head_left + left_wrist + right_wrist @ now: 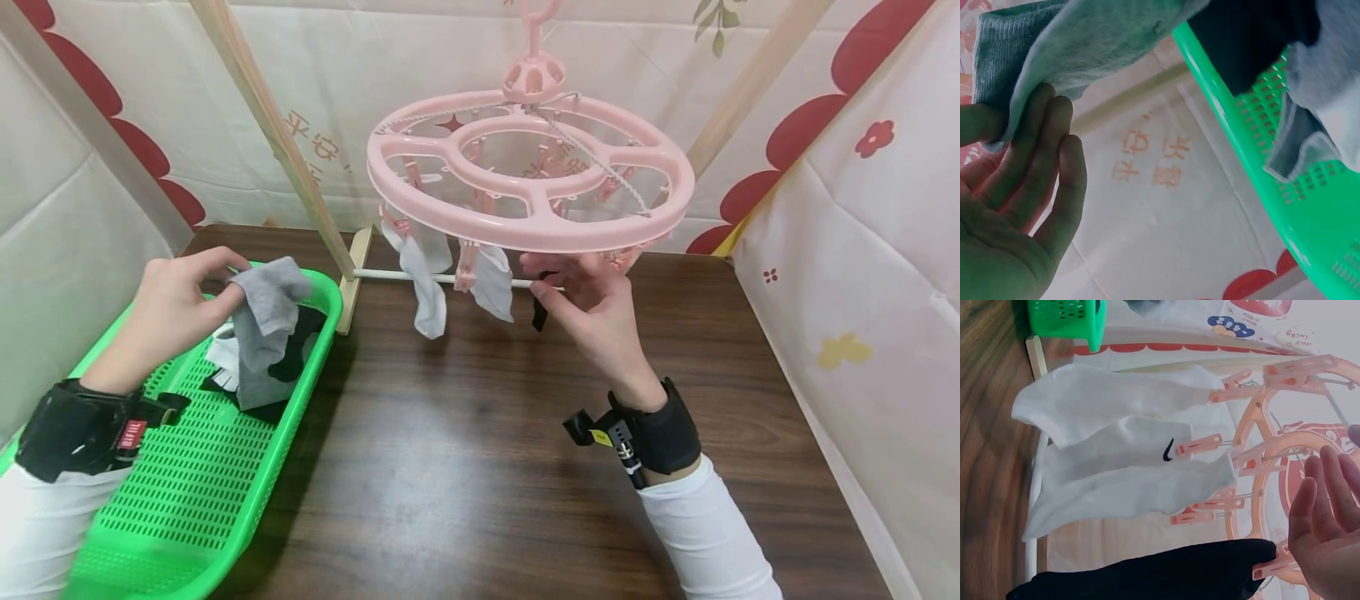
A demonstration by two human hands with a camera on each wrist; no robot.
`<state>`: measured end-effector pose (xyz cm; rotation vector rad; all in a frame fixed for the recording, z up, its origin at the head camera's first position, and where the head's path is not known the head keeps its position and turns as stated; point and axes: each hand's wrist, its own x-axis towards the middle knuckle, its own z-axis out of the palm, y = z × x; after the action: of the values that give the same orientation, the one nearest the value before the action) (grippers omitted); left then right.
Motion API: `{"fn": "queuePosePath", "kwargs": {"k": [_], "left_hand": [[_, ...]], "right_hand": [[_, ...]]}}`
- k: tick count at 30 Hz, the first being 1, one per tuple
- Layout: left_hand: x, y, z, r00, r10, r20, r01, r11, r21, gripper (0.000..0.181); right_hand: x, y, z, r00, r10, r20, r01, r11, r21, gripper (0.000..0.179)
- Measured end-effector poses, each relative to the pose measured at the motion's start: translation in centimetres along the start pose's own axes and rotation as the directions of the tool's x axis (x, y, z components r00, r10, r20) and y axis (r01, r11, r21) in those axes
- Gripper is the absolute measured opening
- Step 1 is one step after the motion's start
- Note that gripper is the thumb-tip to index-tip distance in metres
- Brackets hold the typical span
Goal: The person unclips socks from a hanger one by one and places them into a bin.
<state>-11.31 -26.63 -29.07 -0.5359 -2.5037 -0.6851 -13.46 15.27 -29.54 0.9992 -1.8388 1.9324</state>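
My left hand (176, 304) pinches a grey sock (273, 300) between thumb and fingers, above the far end of the green basket (302, 400). In the left wrist view the ribbed cuff of the grey sock (1007, 59) folds over my fingers. My right hand (600, 312) is at the near edge of the pink round hanger (517, 232), its fingers loosely bent. A black sock (1166, 572) hangs from a pink clip (1272, 567) beside those fingers. Several white socks (1116, 394) hang from other clips; one carries a black swoosh.
Dark, white and grey socks (303, 342) lie in the far part of the basket. A wooden frame post (281, 137) and a white bar (382, 274) stand behind, on the brown wooden table (465, 467). Printed cloth walls (847, 250) enclose the table.
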Motion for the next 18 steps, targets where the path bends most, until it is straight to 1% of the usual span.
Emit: {"fn": "queuePosePath", "kwargs": {"k": [3,6,9,11,12,14,16,18], "left_hand": [[-0.4,-0.6,-0.3,0.999,-0.039,0.012,0.039,0.999,0.018,0.018],[-0.8,-1.1,-0.8,0.996,-0.081,0.045,0.079,0.996,0.031,0.017],[-1.2,-1.6,-1.3,0.988,-0.125,0.09,0.122,0.992,0.045,0.016],[-1.4,-2.0,-1.7,0.979,-0.161,0.123,0.155,0.986,0.059,0.016],[-1.5,-2.2,-1.9,0.974,-0.178,0.142,0.17,0.983,0.067,0.016],[-1.7,-2.5,-2.2,0.956,-0.229,0.186,0.217,0.973,0.078,0.017],[-1.9,-2.9,-2.4,0.934,-0.271,0.234,0.26,0.962,0.081,0.018],[-2.1,-3.1,-2.5,0.912,-0.302,0.278,0.296,0.953,0.065,0.019]], "right_hand": [[0.0,0.0,-0.2,1.0,-0.004,-0.003,0.004,1.0,-0.014,0.031],[0.0,0.0,-0.3,1.0,-0.009,-0.002,0.009,1.0,-0.024,0.031],[0.1,0.1,-0.4,1.0,-0.014,0.003,0.014,0.999,-0.03,0.031],[0.1,0.1,-0.4,1.0,-0.017,0.001,0.017,0.999,-0.033,0.031],[0.1,0.1,-0.4,1.0,-0.018,-0.002,0.018,0.999,-0.035,0.031],[0.1,0.0,-0.4,1.0,-0.016,-0.009,0.015,0.999,-0.042,0.03],[0.1,0.0,-0.4,1.0,-0.012,-0.014,0.012,0.999,-0.044,0.03],[0.1,0.0,-0.4,1.0,-0.011,-0.018,0.01,0.999,-0.046,0.03]]}}
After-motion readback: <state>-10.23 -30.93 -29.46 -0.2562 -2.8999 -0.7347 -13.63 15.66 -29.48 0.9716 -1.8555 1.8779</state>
